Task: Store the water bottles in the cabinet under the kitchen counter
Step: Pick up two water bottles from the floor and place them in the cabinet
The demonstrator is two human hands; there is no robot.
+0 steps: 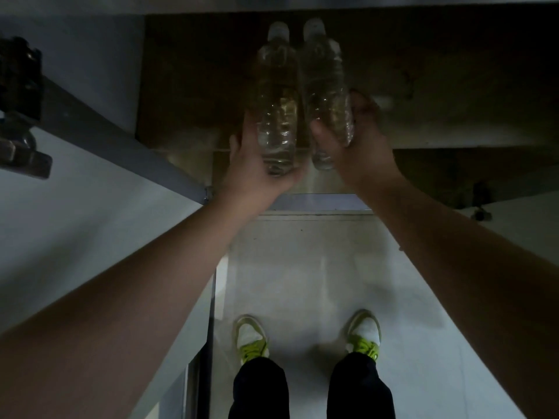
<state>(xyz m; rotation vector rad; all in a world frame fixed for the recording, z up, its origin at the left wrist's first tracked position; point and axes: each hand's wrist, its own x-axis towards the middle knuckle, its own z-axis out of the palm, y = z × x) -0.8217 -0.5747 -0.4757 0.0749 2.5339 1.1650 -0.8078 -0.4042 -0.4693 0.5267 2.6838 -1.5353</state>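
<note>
Down at the open cabinet (393, 86), both arms stretch forward, a bottle in each grip. Left hand (257, 173) cups the left bottle (276, 95) by its base, right hand (360, 146) wraps the right bottle (325, 86). Caps point inward, side by side, probably so they slide in together.

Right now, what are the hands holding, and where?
Each hand holds one bottle by its bottom end: left hand the left bottle, right hand the right bottle.
</note>
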